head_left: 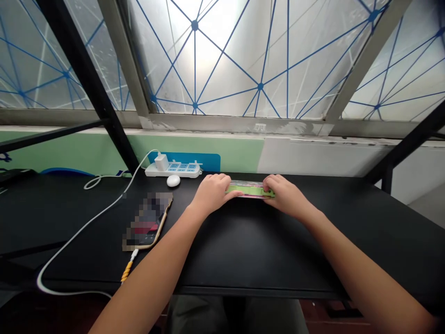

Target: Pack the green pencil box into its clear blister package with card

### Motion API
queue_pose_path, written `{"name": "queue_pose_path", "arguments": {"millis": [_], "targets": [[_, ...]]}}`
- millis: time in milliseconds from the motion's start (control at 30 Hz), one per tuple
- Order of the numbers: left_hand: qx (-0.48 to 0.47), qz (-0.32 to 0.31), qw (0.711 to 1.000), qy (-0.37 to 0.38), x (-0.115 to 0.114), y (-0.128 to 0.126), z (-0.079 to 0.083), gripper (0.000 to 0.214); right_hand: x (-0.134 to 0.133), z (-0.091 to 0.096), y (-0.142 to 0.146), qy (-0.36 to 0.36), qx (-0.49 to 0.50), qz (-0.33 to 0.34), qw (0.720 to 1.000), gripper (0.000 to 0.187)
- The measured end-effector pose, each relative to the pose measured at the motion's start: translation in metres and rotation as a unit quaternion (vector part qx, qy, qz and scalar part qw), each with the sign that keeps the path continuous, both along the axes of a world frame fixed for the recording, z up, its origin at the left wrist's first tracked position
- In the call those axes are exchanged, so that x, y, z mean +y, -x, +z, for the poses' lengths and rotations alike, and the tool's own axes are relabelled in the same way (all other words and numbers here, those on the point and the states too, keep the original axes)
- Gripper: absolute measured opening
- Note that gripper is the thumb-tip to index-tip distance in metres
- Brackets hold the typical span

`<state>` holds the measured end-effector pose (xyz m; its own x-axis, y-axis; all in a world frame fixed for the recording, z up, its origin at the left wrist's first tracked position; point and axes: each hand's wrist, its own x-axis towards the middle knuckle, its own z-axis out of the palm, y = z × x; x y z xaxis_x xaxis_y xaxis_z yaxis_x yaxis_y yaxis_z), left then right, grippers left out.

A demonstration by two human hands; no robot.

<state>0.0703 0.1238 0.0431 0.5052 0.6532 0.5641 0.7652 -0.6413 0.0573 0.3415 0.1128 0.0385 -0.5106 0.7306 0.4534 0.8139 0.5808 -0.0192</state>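
Note:
Both of my hands rest on the black desk near its far edge, one at each end of a flat green and pink packet in clear wrapping. My left hand has its fingers curled over the packet's left end. My right hand pinches the right end with bent fingers. The packet lies flat on the desk between them.
A phone lies left of my hands, on a white cable that runs to a white power strip with a charger. A small white oval object sits beside the strip. Black frame bars and a patterned window stand behind.

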Motion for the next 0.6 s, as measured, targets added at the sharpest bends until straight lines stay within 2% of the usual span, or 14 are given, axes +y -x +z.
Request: {"name": "queue_pose_path", "arguments": {"millis": [167,267,333,467,600], "targets": [[-0.015,0.038,0.997,0.062,0.001,0.002,-0.003,0.047,-0.011,-0.007,0.027,0.033,-0.030,0.054,0.998,0.035],[0.030,0.061,0.990,0.126,0.005,0.009,-0.013,0.067,-0.014,-0.008,0.031,0.080,-0.001,0.089,0.993,0.042],[0.061,0.082,0.981,0.165,0.009,0.013,-0.019,0.076,-0.012,-0.009,0.028,0.121,0.038,0.102,0.987,0.039],[0.061,0.085,0.978,0.181,0.014,0.016,-0.023,0.082,0.000,-0.015,0.016,0.144,0.096,0.054,0.983,0.042],[0.041,0.072,0.983,0.165,0.014,0.016,-0.022,0.078,0.014,-0.025,0.006,0.165,0.128,-0.013,0.978,0.060]]}}
